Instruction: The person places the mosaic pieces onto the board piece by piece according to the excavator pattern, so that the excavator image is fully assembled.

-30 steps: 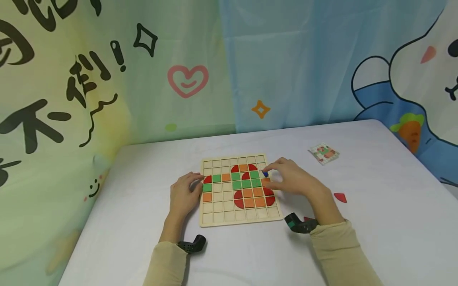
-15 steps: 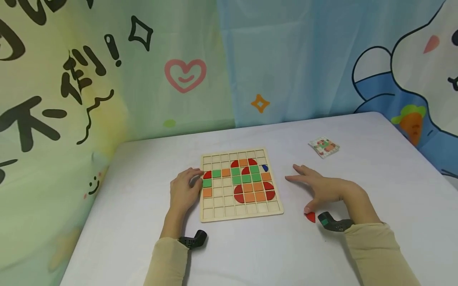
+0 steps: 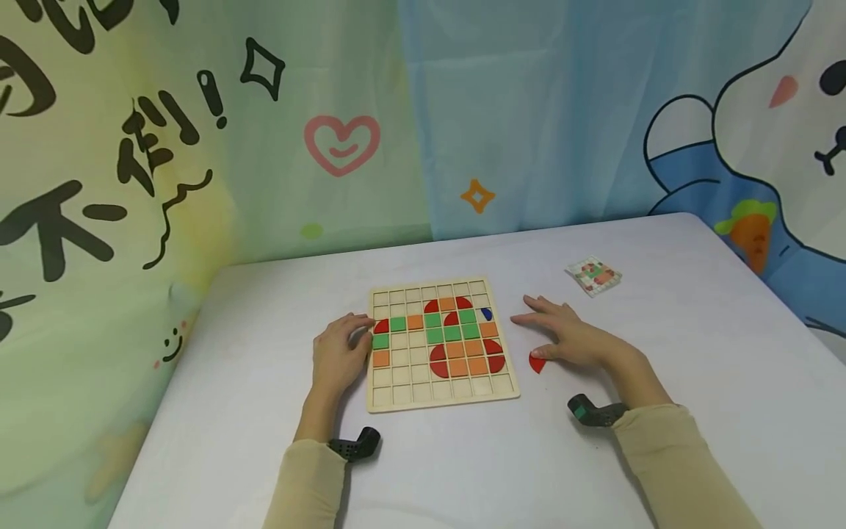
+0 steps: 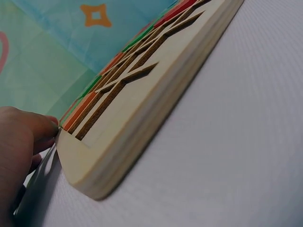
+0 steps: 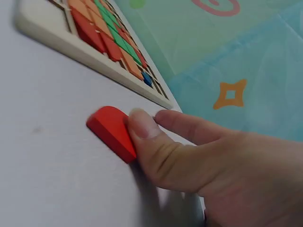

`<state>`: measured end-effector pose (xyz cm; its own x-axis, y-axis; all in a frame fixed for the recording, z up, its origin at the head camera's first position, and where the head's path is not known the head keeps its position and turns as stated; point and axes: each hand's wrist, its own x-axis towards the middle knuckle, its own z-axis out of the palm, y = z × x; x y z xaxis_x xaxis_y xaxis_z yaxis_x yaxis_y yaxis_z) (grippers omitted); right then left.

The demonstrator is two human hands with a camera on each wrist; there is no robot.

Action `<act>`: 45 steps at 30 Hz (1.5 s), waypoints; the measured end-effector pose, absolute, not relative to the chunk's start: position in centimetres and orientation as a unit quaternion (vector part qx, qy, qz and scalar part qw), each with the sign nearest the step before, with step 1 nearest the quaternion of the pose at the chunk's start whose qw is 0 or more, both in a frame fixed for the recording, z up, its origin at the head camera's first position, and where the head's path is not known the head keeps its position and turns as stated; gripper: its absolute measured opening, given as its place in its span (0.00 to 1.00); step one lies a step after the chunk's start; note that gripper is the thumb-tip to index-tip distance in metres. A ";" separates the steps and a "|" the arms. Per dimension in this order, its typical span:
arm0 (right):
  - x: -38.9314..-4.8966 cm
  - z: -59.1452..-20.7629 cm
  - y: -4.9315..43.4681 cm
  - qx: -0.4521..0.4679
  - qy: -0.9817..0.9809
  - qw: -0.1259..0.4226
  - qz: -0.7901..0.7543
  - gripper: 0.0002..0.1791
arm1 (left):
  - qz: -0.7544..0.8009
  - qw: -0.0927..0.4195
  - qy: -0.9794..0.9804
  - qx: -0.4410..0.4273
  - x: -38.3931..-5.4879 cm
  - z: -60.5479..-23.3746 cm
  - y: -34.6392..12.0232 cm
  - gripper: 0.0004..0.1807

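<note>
A square wooden grid board (image 3: 396, 397) lies on the table, its cells partly filled with red, green and orange pieces and one blue piece (image 3: 487, 314). My left hand (image 3: 335, 353) rests at the board's left edge, fingertips touching the rim near a red rounded piece (image 3: 382, 326). Right of the board, my right hand (image 3: 575, 334) touches a loose red quarter-round piece (image 5: 111, 132) with the thumb. Its other fingers reach toward the board and stay apart from that piece. What lies under the right palm is hidden.
A small stack of patterned cards (image 3: 593, 276) lies at the back right of the white table (image 3: 463, 463). A printed curtain (image 3: 529, 110) hangs behind the table's far edge. Each wrist wears a black camera.
My right hand has moved from the blue piece out to the right, then back leftward and forward, the red quarter-round piece sliding with its thumb. The left hand stays at the board.
</note>
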<state>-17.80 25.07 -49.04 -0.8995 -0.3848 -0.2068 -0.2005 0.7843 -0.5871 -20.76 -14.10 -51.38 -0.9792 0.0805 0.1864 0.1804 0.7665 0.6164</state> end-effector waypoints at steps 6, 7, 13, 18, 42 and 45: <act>-19.6 -49.3 24.7 -0.159 0.926 0.150 -0.308 0.29 | -0.331 0.077 -0.938 -0.070 -20.7 -51.2 -13.9 0.15; -19.8 -49.4 24.7 -0.156 0.926 0.148 -0.312 0.28 | -0.330 0.076 -0.938 -0.070 -20.7 -51.2 -13.9 0.15; -20.0 -49.8 24.7 -0.139 0.924 0.129 -0.332 0.25 | -0.334 0.071 -0.937 -0.071 -20.7 -51.2 -13.8 0.15; -20.1 -49.9 24.9 -0.130 0.913 0.123 -0.367 0.25 | -0.334 0.071 -0.937 -0.070 -20.7 -51.2 -13.9 0.16; -18.7 -48.1 22.9 -0.045 0.955 0.125 -0.266 0.17 | -0.329 0.069 -0.940 -0.064 -20.7 -51.6 -14.3 0.16; -18.6 -48.1 22.6 -0.048 0.962 0.125 -0.240 0.17 | -0.329 0.069 -0.939 -0.065 -20.8 -51.6 -14.3 0.16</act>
